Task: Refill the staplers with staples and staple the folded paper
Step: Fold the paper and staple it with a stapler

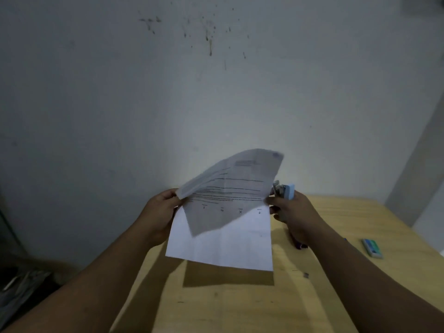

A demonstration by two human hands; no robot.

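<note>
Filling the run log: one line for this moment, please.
left hand: holds paper | right hand: paper, blue stapler | above table

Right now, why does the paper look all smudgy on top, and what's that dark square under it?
Head view: the paper's raised top flap is motion-blurred, so its print smears. The dark square is the paper's shadow on the wooden table, cast by light from above. The wall is dim, and the wide lens bends the table's edges.

Both hands lift the printed paper (223, 227) above the table (336, 296), right hand (296, 212) gripping a stapler (286, 189).
</note>
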